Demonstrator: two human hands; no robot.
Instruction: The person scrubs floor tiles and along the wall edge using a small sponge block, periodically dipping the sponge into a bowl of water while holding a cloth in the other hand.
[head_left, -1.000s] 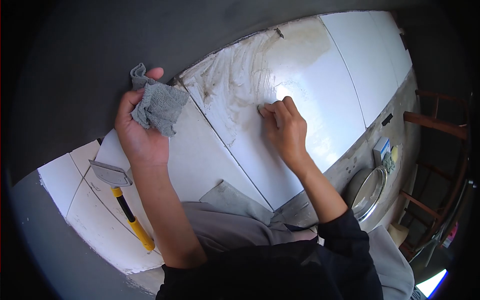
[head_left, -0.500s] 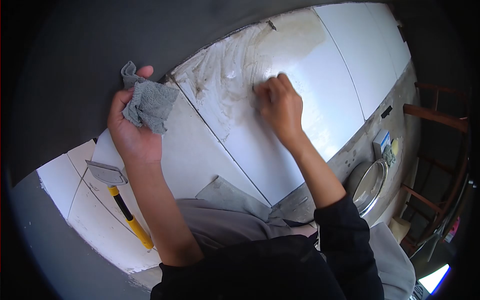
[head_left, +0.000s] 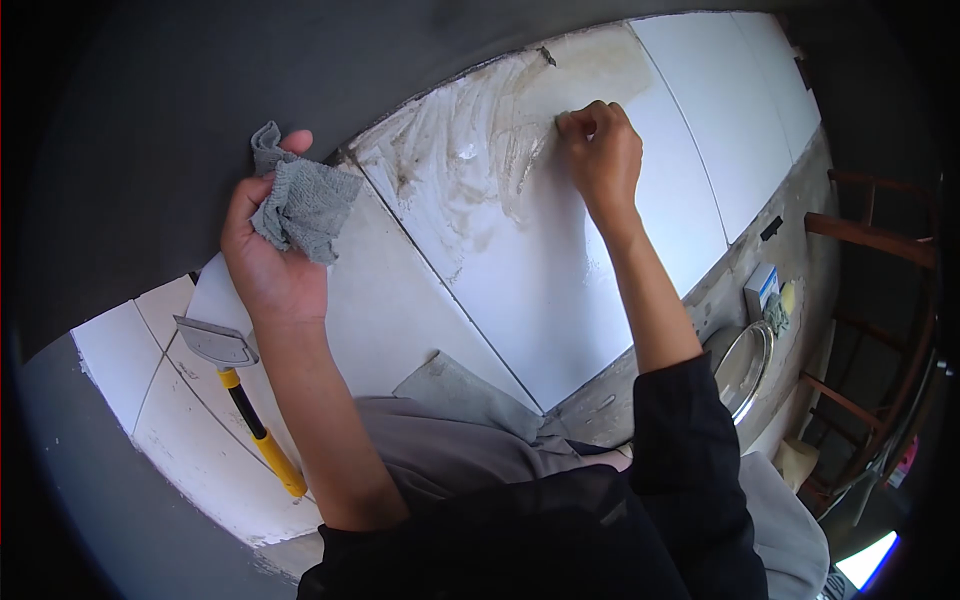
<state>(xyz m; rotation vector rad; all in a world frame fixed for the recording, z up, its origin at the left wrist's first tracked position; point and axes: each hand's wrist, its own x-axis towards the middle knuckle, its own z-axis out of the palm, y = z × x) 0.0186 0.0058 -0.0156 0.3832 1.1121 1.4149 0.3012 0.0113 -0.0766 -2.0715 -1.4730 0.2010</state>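
One grey cloth [head_left: 307, 208]: gripped by the curled fingers of our left hand [head_left: 278, 280]. One greyish piece [head_left: 562, 121], too small to identify: our right hand [head_left: 607, 165] pinched it. One smeared white tile [head_left: 500, 270] lay under those fingertips; one yellow-handled scraper [head_left: 258, 423], nearer us than the left fingers.

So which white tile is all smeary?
The large, glossy white rectangular tile beneath the right hand: grey-brown streaks smear its far end, while the neighbouring white tiles look much cleaner.
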